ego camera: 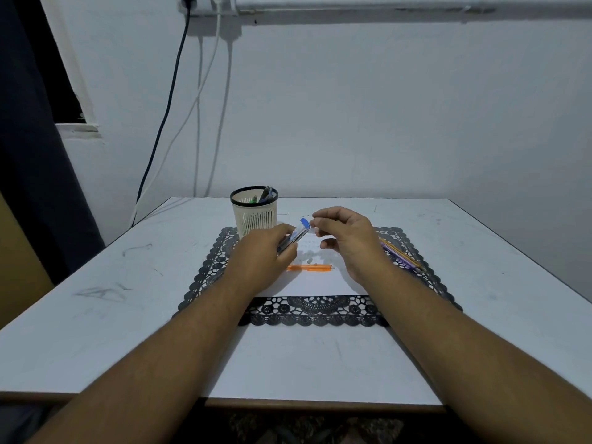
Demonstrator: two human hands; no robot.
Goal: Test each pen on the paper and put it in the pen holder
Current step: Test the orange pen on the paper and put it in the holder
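Plain home room, scuffed white desk (96, 283), lace mat (320, 310), wall cables (198, 107) (dangling), dark curtain (25, 155)

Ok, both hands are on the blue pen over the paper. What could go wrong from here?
The right hand seems to pinch a small clear cap at the tip of the blue pen, which the left hand grips; the cap could drop and roll off. The orange pen lies loose on the paper under the hands and could get knocked. The holder stands close to the left hand and might tip.
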